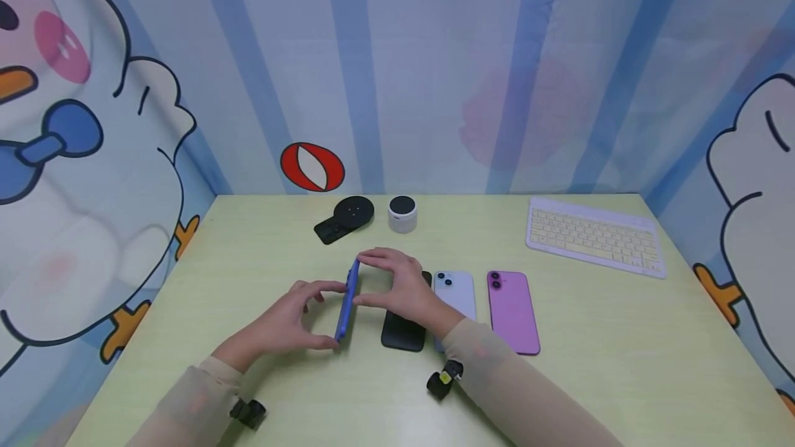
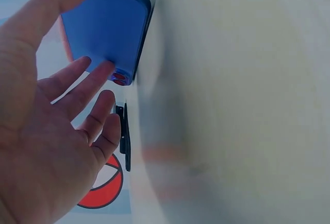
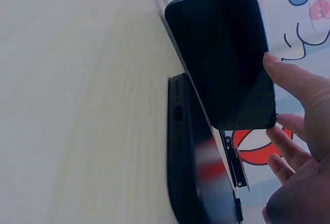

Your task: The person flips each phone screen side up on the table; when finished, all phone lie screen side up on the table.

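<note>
A blue phone (image 1: 348, 302) stands tilted up on a long edge between both hands. My left hand (image 1: 282, 323) holds it with the thumb at its near end and fingertips against its back; the left wrist view shows that blue back (image 2: 103, 33) and its camera lenses. From the other side my right hand (image 1: 406, 292) grips it, thumb on the upper long edge and fingers at the far end. Its dark screen (image 3: 221, 64) faces the right wrist view. Beneath the right hand lies a black phone (image 1: 404, 333), partly covered.
Right of the black phone lie a pale blue phone (image 1: 456, 288), partly behind the right forearm, and a pink-purple phone (image 1: 514, 312). A lilac keyboard (image 1: 596, 236) sits at the back right. Toward the back stand a small white cylinder (image 1: 402, 221) and a black disc-headed device (image 1: 344, 218).
</note>
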Demonstrator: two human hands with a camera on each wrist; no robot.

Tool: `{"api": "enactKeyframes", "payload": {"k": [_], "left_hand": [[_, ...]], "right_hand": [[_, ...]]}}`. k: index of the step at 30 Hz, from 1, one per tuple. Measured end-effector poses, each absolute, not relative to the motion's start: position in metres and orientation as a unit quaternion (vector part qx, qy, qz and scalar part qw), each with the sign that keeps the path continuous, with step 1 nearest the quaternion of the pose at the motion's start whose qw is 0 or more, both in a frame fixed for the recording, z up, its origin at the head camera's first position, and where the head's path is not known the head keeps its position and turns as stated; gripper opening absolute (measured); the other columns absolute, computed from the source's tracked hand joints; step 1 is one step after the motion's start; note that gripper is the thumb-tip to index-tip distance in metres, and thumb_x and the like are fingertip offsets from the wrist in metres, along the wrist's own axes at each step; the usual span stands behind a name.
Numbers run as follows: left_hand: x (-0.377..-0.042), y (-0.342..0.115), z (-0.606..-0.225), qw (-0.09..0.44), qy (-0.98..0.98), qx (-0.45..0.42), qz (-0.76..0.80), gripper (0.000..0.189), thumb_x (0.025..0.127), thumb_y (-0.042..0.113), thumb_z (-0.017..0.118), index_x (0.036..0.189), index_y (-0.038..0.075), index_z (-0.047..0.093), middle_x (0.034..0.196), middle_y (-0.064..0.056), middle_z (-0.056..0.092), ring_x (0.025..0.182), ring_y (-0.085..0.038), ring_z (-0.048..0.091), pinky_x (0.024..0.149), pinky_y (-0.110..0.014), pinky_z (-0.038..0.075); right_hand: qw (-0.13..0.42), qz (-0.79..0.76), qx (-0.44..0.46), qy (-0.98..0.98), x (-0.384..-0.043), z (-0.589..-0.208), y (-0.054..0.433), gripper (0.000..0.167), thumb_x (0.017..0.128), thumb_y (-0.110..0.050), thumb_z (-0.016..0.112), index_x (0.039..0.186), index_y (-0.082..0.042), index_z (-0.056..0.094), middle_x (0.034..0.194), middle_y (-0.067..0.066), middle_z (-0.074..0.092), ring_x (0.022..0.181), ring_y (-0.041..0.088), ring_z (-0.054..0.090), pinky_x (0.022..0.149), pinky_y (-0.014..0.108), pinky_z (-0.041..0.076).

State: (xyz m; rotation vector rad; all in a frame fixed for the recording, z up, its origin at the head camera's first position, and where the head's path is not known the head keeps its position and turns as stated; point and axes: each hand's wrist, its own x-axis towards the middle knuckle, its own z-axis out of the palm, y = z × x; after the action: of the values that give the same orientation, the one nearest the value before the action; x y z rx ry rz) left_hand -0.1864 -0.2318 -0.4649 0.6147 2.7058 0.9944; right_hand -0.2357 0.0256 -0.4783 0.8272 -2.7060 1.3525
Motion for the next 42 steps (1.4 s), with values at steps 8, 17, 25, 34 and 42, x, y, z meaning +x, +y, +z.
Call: {"api": "enactKeyframes", "payload": {"k": [8,17,25,34,42], "left_hand": [[-0.187,-0.236,-0.454,0.09,0.907,0.227,0.342,0.093,0.072,0.041,0.095,0.152,0.031,0.048,0.15,0.008,0.055,0.121,-0.02,0.047,0.095,-0.044,0.047],[-0.189,-0.24,-0.446,0.087,0.906,0.24,0.337,0.097,0.073,0.041,0.094,0.155,0.031,0.045,0.151,0.009,0.054,0.122,-0.021,0.047,0.096,-0.047,0.047],[-0.19,-0.245,-0.445,0.082,0.907,0.249,0.33,0.091,0.072,0.04,0.095,0.152,0.033,0.051,0.15,0.006,0.056,0.12,-0.023,0.047,0.093,-0.049,0.049],[-0.188,-0.25,-0.444,0.086,0.907,0.244,0.332,0.09,0.073,0.038,0.094,0.152,0.031,0.051,0.15,0.006,0.056,0.122,-0.023,0.047,0.095,-0.05,0.048],[-0.188,-0.255,-0.445,0.079,0.907,0.243,0.334,0.087,0.074,0.039,0.094,0.15,0.037,0.052,0.144,0.007,0.058,0.12,-0.024,0.047,0.094,-0.05,0.048]], "right_hand": [[0.017,0.431,0.267,-0.862,-0.236,-0.478,0.018,0.073,0.078,-0.044,0.09,0.143,-0.024,0.064,0.151,-0.002,0.057,0.148,0.022,0.042,0.119,0.059,0.025],[0.023,0.438,0.266,-0.858,-0.235,-0.478,0.011,0.073,0.078,-0.043,0.09,0.143,-0.025,0.063,0.151,-0.005,0.057,0.147,0.02,0.043,0.119,0.06,0.024],[0.026,0.451,0.258,-0.854,-0.234,-0.479,0.004,0.073,0.078,-0.043,0.09,0.143,-0.024,0.063,0.15,-0.003,0.058,0.147,0.022,0.044,0.119,0.061,0.022],[0.023,0.453,0.253,-0.855,-0.232,-0.477,-0.003,0.075,0.077,-0.041,0.092,0.143,-0.025,0.062,0.15,-0.007,0.058,0.145,0.018,0.046,0.119,0.059,0.021],[0.023,0.436,0.253,-0.863,-0.232,-0.48,-0.005,0.079,0.074,-0.038,0.094,0.144,-0.025,0.06,0.149,-0.006,0.059,0.143,0.019,0.049,0.118,0.061,0.022]]}}
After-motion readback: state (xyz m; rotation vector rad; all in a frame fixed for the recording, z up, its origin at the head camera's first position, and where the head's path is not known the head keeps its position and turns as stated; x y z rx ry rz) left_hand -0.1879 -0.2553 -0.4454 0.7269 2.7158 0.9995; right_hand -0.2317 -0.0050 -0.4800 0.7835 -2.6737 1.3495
